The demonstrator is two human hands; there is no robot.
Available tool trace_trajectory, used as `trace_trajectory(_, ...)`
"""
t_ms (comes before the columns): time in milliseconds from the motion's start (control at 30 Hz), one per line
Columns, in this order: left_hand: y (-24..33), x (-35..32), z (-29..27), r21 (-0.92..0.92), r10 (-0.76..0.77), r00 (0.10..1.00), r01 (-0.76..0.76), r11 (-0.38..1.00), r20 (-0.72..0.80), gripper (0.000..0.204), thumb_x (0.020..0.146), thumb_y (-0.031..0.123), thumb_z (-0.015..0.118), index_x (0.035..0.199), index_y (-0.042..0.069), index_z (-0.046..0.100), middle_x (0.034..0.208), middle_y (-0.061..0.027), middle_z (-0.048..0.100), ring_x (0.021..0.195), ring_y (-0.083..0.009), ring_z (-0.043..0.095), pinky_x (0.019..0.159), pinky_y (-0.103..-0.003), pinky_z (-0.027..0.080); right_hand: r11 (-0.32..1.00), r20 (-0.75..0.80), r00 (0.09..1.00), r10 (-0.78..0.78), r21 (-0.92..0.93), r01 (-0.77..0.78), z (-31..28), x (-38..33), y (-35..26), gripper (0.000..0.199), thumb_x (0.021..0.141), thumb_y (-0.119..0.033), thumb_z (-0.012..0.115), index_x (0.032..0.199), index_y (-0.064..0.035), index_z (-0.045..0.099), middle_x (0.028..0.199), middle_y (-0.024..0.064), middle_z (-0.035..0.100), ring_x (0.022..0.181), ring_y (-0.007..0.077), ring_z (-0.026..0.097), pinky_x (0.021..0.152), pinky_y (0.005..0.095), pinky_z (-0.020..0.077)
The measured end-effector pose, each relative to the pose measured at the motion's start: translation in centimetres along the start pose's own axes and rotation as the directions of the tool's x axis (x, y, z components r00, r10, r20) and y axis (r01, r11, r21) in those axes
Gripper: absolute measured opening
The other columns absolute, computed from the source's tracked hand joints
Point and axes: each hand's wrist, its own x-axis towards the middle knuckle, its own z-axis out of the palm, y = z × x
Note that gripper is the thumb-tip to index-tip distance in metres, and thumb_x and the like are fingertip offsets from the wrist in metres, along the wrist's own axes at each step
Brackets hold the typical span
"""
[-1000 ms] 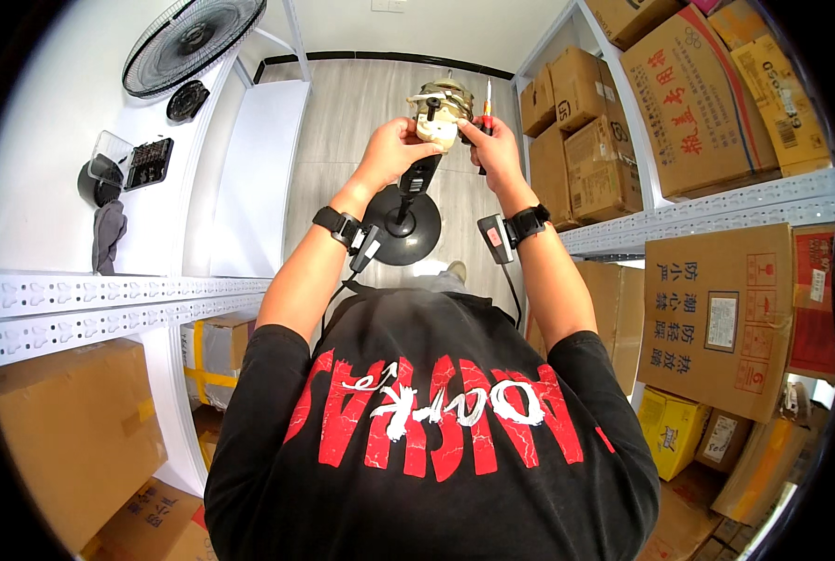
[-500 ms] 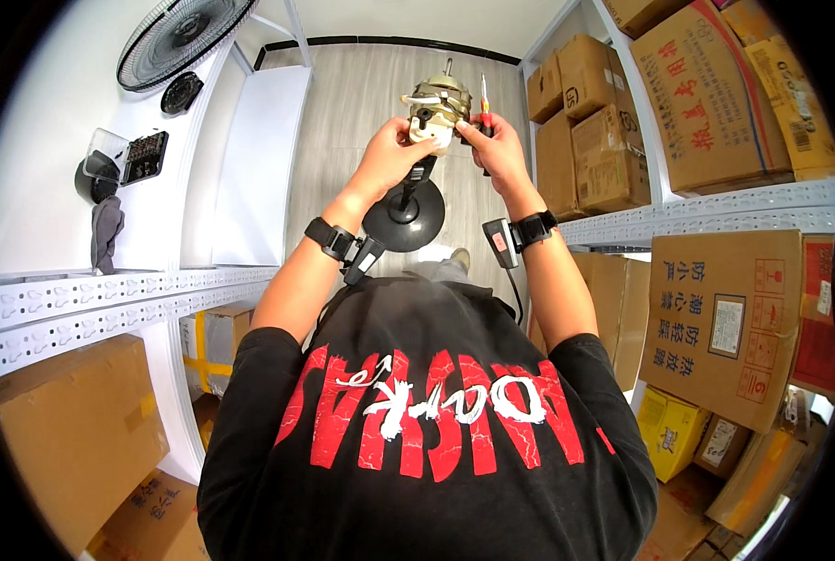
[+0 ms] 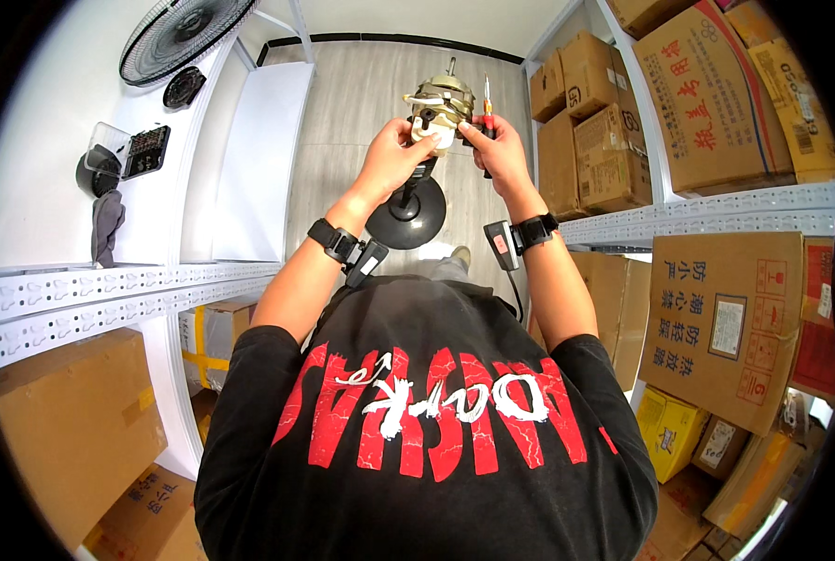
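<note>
Tipped slightly since earlier, the fan motor (image 3: 445, 95), underside hidden, points lengthwise away, shaft (image 3: 452, 66) first, held by left hand (image 3: 388, 161) and right hand (image 3: 500, 152), which also grips a screwdriver (image 3: 489, 119).

LEFT: open gap above floor (image 3: 333, 107), between low white shelf (image 3: 263, 168) and motor (image 3: 444, 96) | NEAR SIDE: blocked by left fingers (image 3: 419, 148) and right fingers (image 3: 476, 137) | RIGHT: screwdriver (image 3: 489, 120) juts beside motor, then narrow gap before boxes (image 3: 557, 159) | BELOW: round base (image 3: 417, 224) obstructs
</note>
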Motion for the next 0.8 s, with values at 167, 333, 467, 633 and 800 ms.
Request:
trace_trajectory(167,-0.5,0.6,-0.7,0.135,0.082,0.996,-0.086,0.987,0.032,0.034,0.088,0.023,0.074,0.103,-0.002,0.057,0.096,-0.0086,0.065,0.087,-0.0128,0.062,0.078,-0.028,0.052,1.0,0.002,1.0,0.003,0.016,-0.003,0.2,0.0,0.0,0.028,0.084,-0.019,0.078,0.099,-0.0052,0.059,0.065,-0.0049,0.054,0.046,0.003,0.041,0.039,0.0212,0.0282)
trace_trajectory(333,-0.7,0.5,-0.9,0.058,0.091,0.996,-0.092,0.994,0.02,0.036,0.088,0.024,0.074,0.103,-0.003,0.056,0.096,-0.0096,0.065,0.088,-0.0132,0.063,0.079,-0.028,0.052,0.998,0.0,1.0,-0.016,-0.059,0.016,0.2,-0.2,-0.2,0.029,0.082,-0.022,0.079,0.096,-0.0044,0.061,0.068,-0.004,0.056,0.054,0.0037,0.046,0.046,0.0222,0.0353)
trace_trajectory(467,-0.4,0.5,-1.0,0.105,0.098,0.995,-0.1,0.989,0.028,0.038,0.09,0.02,0.071,0.112,-0.004,0.05,0.107,-0.0141,0.063,0.096,-0.0166,0.064,0.083,-0.03,0.053,0.944,-0.019,0.985,-0.174,-0.289,0.162,0.4,-0.6,-0.2,0.033,0.079,-0.026,0.081,0.095,-0.0026,0.064,0.072,-0.0025,0.06,0.065,0.0065,0.053,0.06,0.0244,0.0448)
trace_trajectory(633,-0.3,0.5,-0.2,-0.002,0.089,0.996,-0.089,0.996,-0.001,0.058,0.087,0.019,0.075,0.13,-0.004,0.043,0.117,-0.0172,0.06,0.103,-0.021,0.062,0.088,-0.032,0.052,0.887,-0.072,0.965,-0.252,-0.417,0.2,-0.1,0.1,0.7,0.034,0.08,-0.029,0.079,0.095,-0.0009,0.066,0.077,-0.0014,0.064,0.071,0.0078,0.057,0.065,0.0259,0.047)
trace_trajectory(800,-0.5,1.0,-0.9,-0.008,0.086,0.996,-0.086,0.996,0.037,0.066,0.088,0.019,0.074,0.139,-0.003,0.038,0.119,-0.0171,0.06,0.105,-0.0216,0.062,0.089,-0.032,0.053,0.963,-0.026,0.994,-0.11,-0.249,0.1,-0.6,0.3,0.1,0.034,0.081,-0.03,0.078,0.095,-0.0004,0.068,0.079,0.0015,0.066,0.072,0.009,0.058,0.066,0.0277,0.0478)
